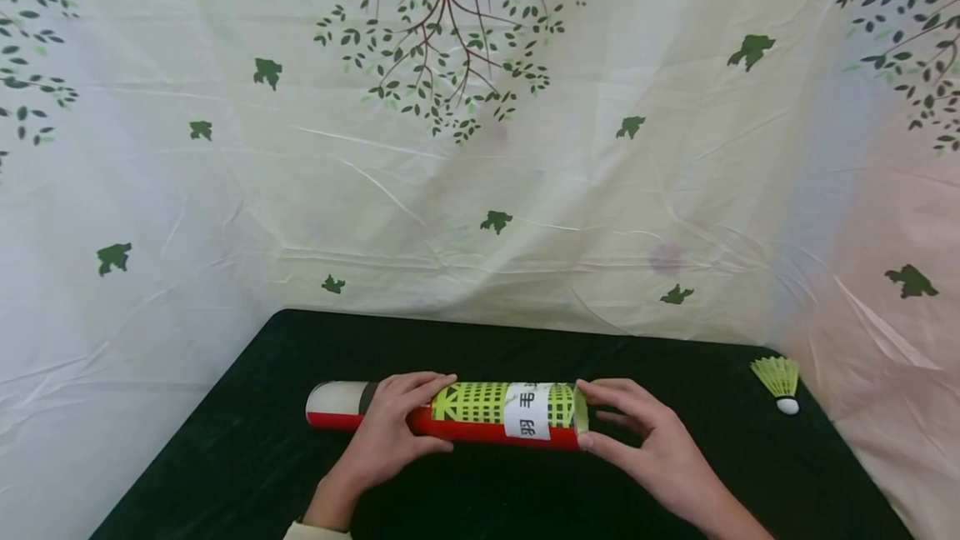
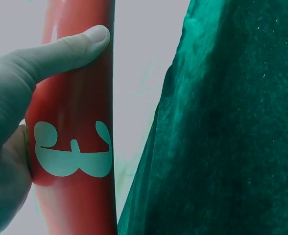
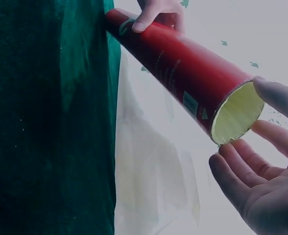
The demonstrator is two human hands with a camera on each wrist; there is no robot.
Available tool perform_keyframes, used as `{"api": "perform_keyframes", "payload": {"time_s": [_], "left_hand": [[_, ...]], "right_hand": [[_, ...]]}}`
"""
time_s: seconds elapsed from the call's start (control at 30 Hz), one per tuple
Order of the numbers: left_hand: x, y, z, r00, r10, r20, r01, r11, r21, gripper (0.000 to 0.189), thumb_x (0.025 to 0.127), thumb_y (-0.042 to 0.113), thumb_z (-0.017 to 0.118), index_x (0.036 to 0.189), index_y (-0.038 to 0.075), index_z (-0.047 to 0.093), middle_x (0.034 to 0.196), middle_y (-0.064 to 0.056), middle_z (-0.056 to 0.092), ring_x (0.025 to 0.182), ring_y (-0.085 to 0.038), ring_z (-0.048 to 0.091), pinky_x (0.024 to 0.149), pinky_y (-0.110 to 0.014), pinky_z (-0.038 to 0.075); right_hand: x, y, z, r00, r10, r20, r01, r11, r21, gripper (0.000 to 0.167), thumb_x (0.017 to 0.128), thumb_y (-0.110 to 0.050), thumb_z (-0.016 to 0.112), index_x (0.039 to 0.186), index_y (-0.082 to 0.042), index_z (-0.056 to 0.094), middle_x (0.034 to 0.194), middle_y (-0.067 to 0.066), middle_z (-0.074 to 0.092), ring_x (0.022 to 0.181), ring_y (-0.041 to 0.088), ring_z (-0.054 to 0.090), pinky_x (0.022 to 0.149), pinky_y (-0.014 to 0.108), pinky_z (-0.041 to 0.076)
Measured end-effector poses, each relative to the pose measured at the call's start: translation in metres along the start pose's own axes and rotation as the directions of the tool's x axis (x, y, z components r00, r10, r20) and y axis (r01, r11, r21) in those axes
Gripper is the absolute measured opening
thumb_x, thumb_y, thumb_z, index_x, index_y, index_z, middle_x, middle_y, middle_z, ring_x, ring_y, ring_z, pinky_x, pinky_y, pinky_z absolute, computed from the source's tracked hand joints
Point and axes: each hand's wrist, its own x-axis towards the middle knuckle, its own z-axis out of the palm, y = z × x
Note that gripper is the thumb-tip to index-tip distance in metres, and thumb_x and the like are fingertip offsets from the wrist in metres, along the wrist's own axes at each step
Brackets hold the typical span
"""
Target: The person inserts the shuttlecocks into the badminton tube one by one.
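Observation:
A red shuttlecock tube (image 1: 491, 433) with a yellow-green net pattern and a white label lies level in front of me, above the dark green tabletop in the head view. My left hand (image 1: 386, 423) grips it left of the middle, thumb along the near side and fingers over the top. At its right end, my right hand (image 1: 648, 432) holds the rim between thumb and fingertips. The right wrist view looks into the round mouth of the tube (image 3: 183, 66), where ribbed yellow-green shows inside. White lettering on the red side appears in the left wrist view, below my left thumb (image 2: 70, 56).
A yellow-green shuttlecock (image 1: 777, 382) with a white tip lies near the right edge of the dark green table (image 1: 540, 494). Pale cloth (image 1: 420, 207) printed with branches and green birds hangs behind the table and along both sides.

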Motion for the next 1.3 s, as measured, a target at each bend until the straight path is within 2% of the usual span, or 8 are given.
{"api": "perform_keyframes", "payload": {"time_s": [0.17, 0.33, 0.57, 0.73, 0.97, 1.17, 1.23, 1.3], "left_hand": [[0.0, 0.001, -0.001, 1.0, 0.001, 0.003, -0.001, 1.0, -0.001, 0.087, 0.067, 0.026, 0.093, 0.14, 0.05, 0.052, 0.138, 0.012, 0.054, 0.123, -0.017, 0.044, 0.109, -0.057, 0.03], [-0.001, 0.0, 0.0, 1.0, 0.001, 0.011, -0.001, 1.0, 0.002, 0.086, 0.068, 0.027, 0.093, 0.14, 0.051, 0.051, 0.138, 0.011, 0.054, 0.123, -0.016, 0.044, 0.109, -0.056, 0.031], [-0.002, 0.0, 0.002, 1.0, 0.004, 0.018, -0.004, 1.0, 0.012, 0.086, 0.068, 0.028, 0.092, 0.14, 0.051, 0.051, 0.138, 0.012, 0.054, 0.122, -0.015, 0.044, 0.107, -0.055, 0.032], [-0.002, 0.0, 0.002, 1.0, 0.002, 0.014, -0.003, 1.0, 0.009, 0.087, 0.068, 0.028, 0.092, 0.14, 0.051, 0.051, 0.138, 0.013, 0.054, 0.123, -0.015, 0.044, 0.107, -0.055, 0.033], [-0.002, 0.0, 0.002, 1.0, 0.003, 0.016, -0.003, 1.0, 0.01, 0.087, 0.068, 0.027, 0.092, 0.14, 0.051, 0.05, 0.138, 0.013, 0.054, 0.123, -0.015, 0.044, 0.106, -0.055, 0.034], [-0.002, 0.001, 0.003, 1.0, -0.002, 0.02, 0.001, 1.0, 0.011, 0.087, 0.068, 0.027, 0.092, 0.14, 0.052, 0.05, 0.137, 0.013, 0.054, 0.122, -0.016, 0.044, 0.106, -0.055, 0.034], [-0.002, 0.001, 0.003, 1.0, -0.003, 0.02, 0.003, 1.0, 0.01, 0.087, 0.068, 0.027, 0.092, 0.14, 0.052, 0.05, 0.137, 0.013, 0.054, 0.122, -0.016, 0.044, 0.106, -0.055, 0.034], [-0.002, 0.001, 0.003, 1.0, -0.005, 0.02, 0.004, 1.0, 0.008, 0.087, 0.068, 0.027, 0.092, 0.14, 0.052, 0.05, 0.137, 0.013, 0.054, 0.122, -0.016, 0.044, 0.106, -0.056, 0.034]], "right_hand": [[0.0, 0.001, -0.001, 1.0, -0.022, -0.003, 0.022, 0.999, -0.033, 0.051, 0.086, -0.03, 0.079, 0.134, -0.028, 0.063, 0.132, 0.001, 0.056, 0.119, 0.025, 0.056, 0.095, 0.034, 0.052], [-0.001, 0.001, -0.001, 1.0, -0.011, 0.005, 0.011, 0.999, -0.04, 0.051, 0.085, -0.029, 0.08, 0.133, -0.028, 0.062, 0.13, 0.0, 0.057, 0.118, 0.023, 0.057, 0.095, 0.037, 0.052], [-0.003, 0.004, -0.004, 1.0, -0.009, 0.022, 0.009, 0.999, -0.038, 0.05, 0.085, -0.029, 0.08, 0.132, -0.027, 0.062, 0.129, 0.0, 0.058, 0.116, 0.019, 0.059, 0.094, 0.035, 0.052], [-0.002, 0.012, -0.012, 0.999, -0.035, -0.01, 0.035, 0.998, -0.06, 0.049, 0.086, -0.03, 0.08, 0.132, -0.028, 0.062, 0.129, -0.001, 0.059, 0.115, 0.017, 0.061, 0.092, 0.035, 0.053], [0.003, 0.042, -0.039, 0.996, -0.018, -0.082, 0.008, 0.992, -0.123, 0.047, 0.091, -0.033, 0.074, 0.134, -0.021, 0.06, 0.133, 0.004, 0.058, 0.115, 0.026, 0.061, 0.088, 0.031, 0.054], [0.008, 0.074, -0.072, 0.984, 0.071, -0.162, -0.103, 0.974, -0.201, 0.053, 0.095, -0.039, 0.069, 0.139, -0.012, 0.057, 0.136, 0.014, 0.057, 0.117, 0.031, 0.06, 0.083, 0.021, 0.052], [0.009, 0.084, -0.083, 0.977, 0.1, -0.188, -0.143, 0.962, -0.232, 0.056, 0.095, -0.042, 0.067, 0.139, -0.01, 0.056, 0.136, 0.017, 0.057, 0.117, 0.033, 0.06, 0.082, 0.024, 0.052], [0.011, 0.095, -0.096, 0.97, 0.126, -0.209, -0.179, 0.95, -0.256, 0.059, 0.096, -0.045, 0.065, 0.14, -0.007, 0.055, 0.137, 0.021, 0.056, 0.118, 0.036, 0.058, 0.083, 0.032, 0.055]]}}
